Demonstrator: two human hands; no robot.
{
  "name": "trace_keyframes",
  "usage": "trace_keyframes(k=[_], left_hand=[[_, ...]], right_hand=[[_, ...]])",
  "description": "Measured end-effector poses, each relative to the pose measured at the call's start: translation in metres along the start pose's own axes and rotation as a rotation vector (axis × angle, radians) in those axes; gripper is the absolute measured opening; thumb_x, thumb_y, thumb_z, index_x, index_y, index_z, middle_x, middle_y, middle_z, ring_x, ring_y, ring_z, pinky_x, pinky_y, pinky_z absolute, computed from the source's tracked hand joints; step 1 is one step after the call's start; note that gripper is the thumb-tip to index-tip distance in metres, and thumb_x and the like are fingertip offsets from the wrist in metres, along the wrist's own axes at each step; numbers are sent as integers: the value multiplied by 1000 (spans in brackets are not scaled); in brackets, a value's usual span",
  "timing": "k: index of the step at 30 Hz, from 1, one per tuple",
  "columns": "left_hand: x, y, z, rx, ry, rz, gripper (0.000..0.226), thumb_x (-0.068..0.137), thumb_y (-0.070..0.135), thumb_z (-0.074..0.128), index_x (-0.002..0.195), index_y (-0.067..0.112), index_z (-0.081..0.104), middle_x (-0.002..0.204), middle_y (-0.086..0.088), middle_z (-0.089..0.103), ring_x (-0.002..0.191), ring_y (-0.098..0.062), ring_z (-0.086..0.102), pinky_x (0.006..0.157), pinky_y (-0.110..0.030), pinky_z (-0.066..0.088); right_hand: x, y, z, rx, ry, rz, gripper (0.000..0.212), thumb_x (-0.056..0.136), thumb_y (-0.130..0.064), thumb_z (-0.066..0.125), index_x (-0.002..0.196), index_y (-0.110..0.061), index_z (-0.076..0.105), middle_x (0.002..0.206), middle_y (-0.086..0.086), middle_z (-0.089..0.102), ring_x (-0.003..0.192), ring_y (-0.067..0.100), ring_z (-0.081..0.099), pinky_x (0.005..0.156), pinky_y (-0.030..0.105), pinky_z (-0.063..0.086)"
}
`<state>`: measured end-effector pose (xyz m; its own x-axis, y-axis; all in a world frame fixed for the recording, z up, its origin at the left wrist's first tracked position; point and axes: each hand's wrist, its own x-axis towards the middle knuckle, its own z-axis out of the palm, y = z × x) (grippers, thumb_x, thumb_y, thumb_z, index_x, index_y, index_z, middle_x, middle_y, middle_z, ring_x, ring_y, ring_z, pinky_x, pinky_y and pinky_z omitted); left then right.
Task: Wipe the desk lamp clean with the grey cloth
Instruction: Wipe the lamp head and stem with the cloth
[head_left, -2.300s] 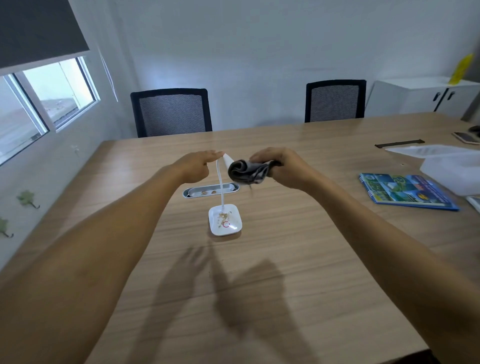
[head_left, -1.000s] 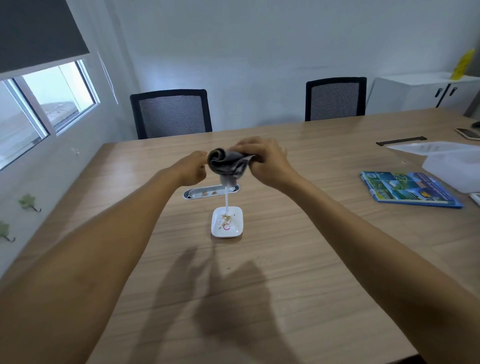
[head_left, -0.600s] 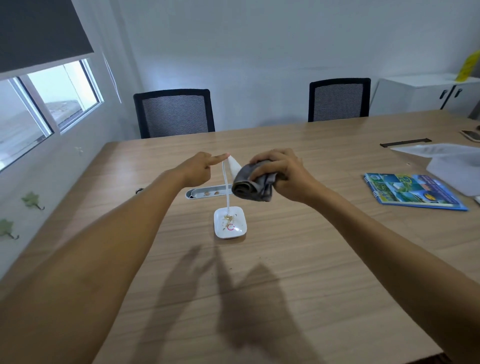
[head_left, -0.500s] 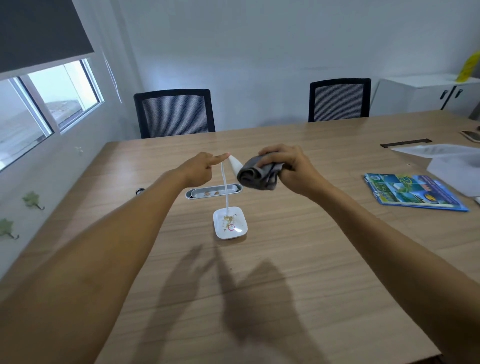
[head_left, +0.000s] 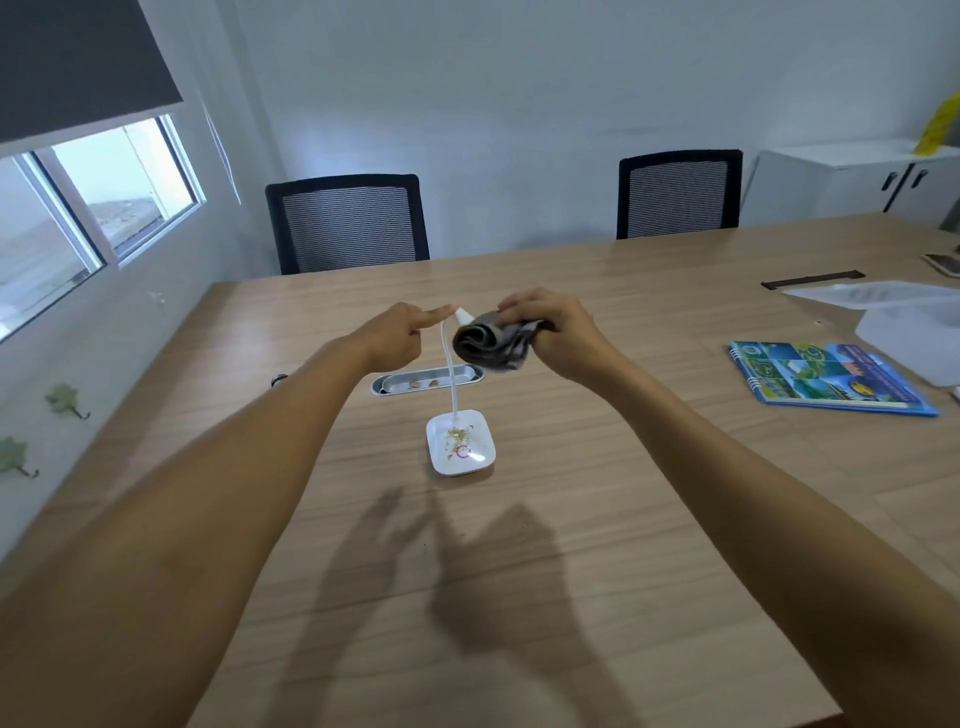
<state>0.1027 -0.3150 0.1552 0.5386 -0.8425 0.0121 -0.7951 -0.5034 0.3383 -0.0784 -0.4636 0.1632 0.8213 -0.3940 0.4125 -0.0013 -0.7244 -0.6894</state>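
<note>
A small white desk lamp stands mid-table; its square base (head_left: 460, 449) carries yellowish crumbs, and a thin curved neck (head_left: 451, 374) rises from it. My left hand (head_left: 400, 338) is at the top bend of the neck, index finger stretched along it and the other fingers curled. My right hand (head_left: 561, 332) grips the bunched grey cloth (head_left: 488, 343), which is wrapped around the lamp's head just right of the bend. Only a white tip of the head shows between finger and cloth.
A metal cable tray (head_left: 428, 378) is set into the wooden table (head_left: 571, 571) behind the lamp. A colourful spiral notebook (head_left: 826, 378) and white sheets (head_left: 909, 312) lie at the right. Two black mesh chairs (head_left: 348, 223) stand at the far edge, and a white cabinet (head_left: 852, 176) at the back right.
A second ago the cloth was over the top of the neck; my right hand has since slid it right along the lamp's head. My left index finger has straightened onto the bend.
</note>
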Motion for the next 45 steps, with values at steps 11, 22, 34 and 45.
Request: trace_keyframes(k=[11,22,34,45], left_hand=[[-2,6,-2,-8,7,-16,65,92,-4,25,146,31,32,144,-17,44,131,-32,43,111,-42,36],[-8,10,0,-179,47,-7,50,98,8,33,144,26,38,138,-6,50,136,-26,41,110,-29,30],[12,35,3,-720,155,-182,34,87,33,63,118,19,67,133,0,60,126,-19,51,111,-42,40],[13,30,6,-819,167,-202,33,85,31,66,116,20,68,129,1,64,120,-15,56,105,-36,46]], right_hand=[[-26,16,-12,743,203,370,40,84,23,33,100,1,61,69,4,68,51,-3,65,51,15,54],[-21,33,11,648,114,345,41,80,17,42,93,-11,70,81,-3,70,81,12,64,80,26,51],[-12,13,-1,668,61,272,36,84,17,44,99,-5,68,77,-2,73,74,7,68,70,19,55],[-50,63,-6,590,10,388,29,88,14,43,104,4,66,82,2,72,77,9,69,66,15,56]])
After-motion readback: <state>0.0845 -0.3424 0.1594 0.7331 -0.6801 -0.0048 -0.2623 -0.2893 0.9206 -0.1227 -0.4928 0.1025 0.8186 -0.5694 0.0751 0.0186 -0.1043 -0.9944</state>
